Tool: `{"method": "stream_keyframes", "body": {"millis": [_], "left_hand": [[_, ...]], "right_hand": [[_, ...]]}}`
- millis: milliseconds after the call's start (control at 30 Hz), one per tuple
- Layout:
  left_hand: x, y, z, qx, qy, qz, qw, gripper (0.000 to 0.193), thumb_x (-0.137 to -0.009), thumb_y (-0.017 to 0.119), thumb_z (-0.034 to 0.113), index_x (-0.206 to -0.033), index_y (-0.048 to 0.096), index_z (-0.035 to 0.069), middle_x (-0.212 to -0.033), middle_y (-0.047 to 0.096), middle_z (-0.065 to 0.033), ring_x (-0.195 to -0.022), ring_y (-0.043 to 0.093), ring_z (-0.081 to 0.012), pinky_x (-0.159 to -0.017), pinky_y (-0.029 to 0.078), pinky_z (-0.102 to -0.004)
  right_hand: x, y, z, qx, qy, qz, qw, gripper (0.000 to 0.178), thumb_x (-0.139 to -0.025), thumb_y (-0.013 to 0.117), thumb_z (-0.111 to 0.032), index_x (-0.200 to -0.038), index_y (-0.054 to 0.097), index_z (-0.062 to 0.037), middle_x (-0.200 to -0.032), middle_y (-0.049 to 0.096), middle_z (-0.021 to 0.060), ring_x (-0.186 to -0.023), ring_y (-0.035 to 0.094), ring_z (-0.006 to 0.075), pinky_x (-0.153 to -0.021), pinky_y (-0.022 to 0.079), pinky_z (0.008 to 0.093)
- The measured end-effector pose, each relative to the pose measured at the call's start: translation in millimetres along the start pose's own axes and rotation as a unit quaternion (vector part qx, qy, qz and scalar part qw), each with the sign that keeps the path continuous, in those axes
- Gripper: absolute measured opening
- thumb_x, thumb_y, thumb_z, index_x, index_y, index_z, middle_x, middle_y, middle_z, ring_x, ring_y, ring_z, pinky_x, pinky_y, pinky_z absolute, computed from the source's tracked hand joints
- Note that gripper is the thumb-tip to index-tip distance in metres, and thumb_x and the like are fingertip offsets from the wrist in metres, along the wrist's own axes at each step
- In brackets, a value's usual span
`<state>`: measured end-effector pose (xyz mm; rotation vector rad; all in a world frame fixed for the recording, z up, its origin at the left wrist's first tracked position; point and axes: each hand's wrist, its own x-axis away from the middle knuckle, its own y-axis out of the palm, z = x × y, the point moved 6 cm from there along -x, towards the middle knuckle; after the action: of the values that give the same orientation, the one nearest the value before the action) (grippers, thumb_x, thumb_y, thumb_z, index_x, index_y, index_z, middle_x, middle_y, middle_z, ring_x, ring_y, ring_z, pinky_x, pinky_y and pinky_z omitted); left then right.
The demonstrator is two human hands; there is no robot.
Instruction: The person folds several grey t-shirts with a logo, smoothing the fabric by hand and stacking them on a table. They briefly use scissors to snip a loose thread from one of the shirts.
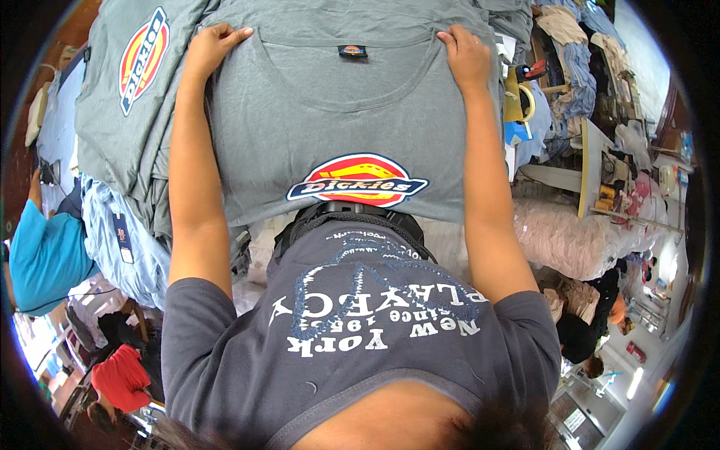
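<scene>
A grey T-shirt lies spread face up in front of me, its neckline at the far end. A red, yellow and blue printed logo sits on its chest, and a small black label shows inside the back of the neck. My left hand pinches the cloth at the shoulder left of the neckline. At the opposite shoulder, my right hand has its fingers closed on the fabric. The shirt's near edge reaches my waist.
More grey shirts are heaped on the left, above a light blue garment with a tag. A tape dispenser stands at the right edge. Beyond are plastic-wrapped bundles. People in blue and red tops are at left.
</scene>
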<state>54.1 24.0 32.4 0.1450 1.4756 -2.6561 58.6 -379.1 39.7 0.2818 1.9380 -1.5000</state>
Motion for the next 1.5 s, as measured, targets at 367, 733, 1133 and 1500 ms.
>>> {"method": "stream_keyframes", "body": {"millis": [367, 733, 1133, 1500], "left_hand": [[10.4, 1.6, 23.9, -0.042, 0.083, 0.121, 0.988, 0.039, -0.074, 0.058, 0.043, -0.075, 0.055, 0.005, -0.063, 0.057, -0.0074, -0.057, 0.054, -0.0200, -0.054, 0.041, -0.0302], [84.6, 10.9, 89.6, -0.173, 0.143, 0.153, 0.962, 0.017, -0.080, 0.054, 0.026, -0.089, 0.055, 0.011, -0.091, 0.056, -0.0019, -0.090, 0.052, -0.0203, -0.073, 0.040, -0.0385], [117.8, 23.2, 92.0, -0.107, 0.164, 0.152, 0.969, 0.040, -0.082, 0.050, 0.023, -0.120, 0.043, 0.014, -0.128, 0.039, -0.0048, -0.119, 0.035, -0.0207, -0.097, 0.026, -0.0418], [308.3, 4.7, -13.4, 0.106, -0.169, 0.285, 0.938, 0.040, -0.078, 0.060, 0.019, -0.109, 0.043, 0.001, -0.105, 0.042, -0.0128, -0.099, 0.039, -0.0214, -0.085, 0.030, -0.0321]], "right_hand": [[4.3, 6.9, 7.8, 0.010, -0.005, 0.004, 1.000, 0.028, -0.079, 0.050, -0.040, -0.080, 0.052, -0.0122, -0.073, 0.060, 0.0013, -0.069, 0.057, 0.0220, -0.060, 0.037, 0.0376], [64.8, -53.3, -137.6, -0.055, -0.111, -0.072, 0.990, 0.040, -0.080, 0.050, -0.031, -0.116, 0.045, -0.0133, -0.121, 0.045, 0.0023, -0.115, 0.038, 0.0201, -0.096, 0.024, 0.0447], [124.3, -51.8, -106.3, 0.005, -0.013, -0.170, 0.985, 0.056, -0.081, 0.043, -0.046, -0.124, 0.039, -0.0110, -0.132, 0.034, 0.0046, -0.123, 0.029, 0.0206, -0.099, 0.018, 0.0464], [292.3, -150.9, 42.9, -0.202, 0.470, -0.037, 0.859, 0.044, -0.077, 0.061, -0.031, -0.109, 0.045, -0.0056, -0.100, 0.051, 0.0089, -0.093, 0.049, 0.0204, -0.076, 0.039, 0.0318]]}}
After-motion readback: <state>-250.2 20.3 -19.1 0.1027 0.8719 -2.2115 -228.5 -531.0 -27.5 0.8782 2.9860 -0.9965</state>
